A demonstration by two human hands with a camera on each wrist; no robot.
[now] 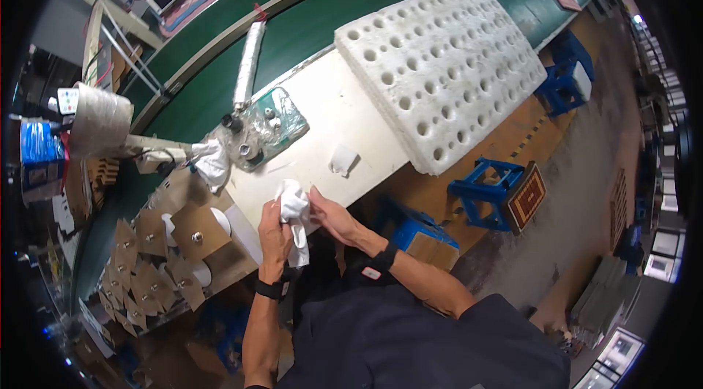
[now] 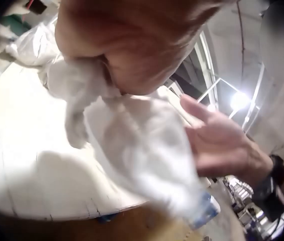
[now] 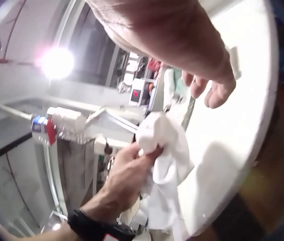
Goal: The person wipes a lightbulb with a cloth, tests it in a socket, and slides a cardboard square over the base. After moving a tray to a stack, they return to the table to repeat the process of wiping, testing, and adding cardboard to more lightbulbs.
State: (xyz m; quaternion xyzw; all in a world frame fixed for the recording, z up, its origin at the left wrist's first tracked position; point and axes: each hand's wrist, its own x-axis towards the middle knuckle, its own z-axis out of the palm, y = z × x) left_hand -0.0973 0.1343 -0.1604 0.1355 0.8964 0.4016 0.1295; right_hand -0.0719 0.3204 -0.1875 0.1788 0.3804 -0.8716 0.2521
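Note:
My left hand (image 1: 274,241) grips a white cloth (image 1: 295,207) over the near edge of the white table (image 1: 322,114). A rounded bulge of the cloth stands above the fingers, and a loose end hangs below. What lies inside the bulge is hidden. Just to the right, my right hand (image 1: 337,219) is held with its fingers loosely extended. In the right wrist view, that hand's fingers (image 3: 217,93) hold nothing and are apart from the cloth. A small crumpled white piece (image 1: 343,160) lies on the table farther out.
A thick white foam block (image 1: 447,74) full of holes lies at the right. Brown cardboard pieces with silver fittings (image 1: 196,237) crowd the lower left. Behind the table runs a green conveyor (image 1: 307,12). A plastic-covered tray (image 1: 282,129) with small parts sits at its edge. Blue stools (image 1: 480,191) stand right.

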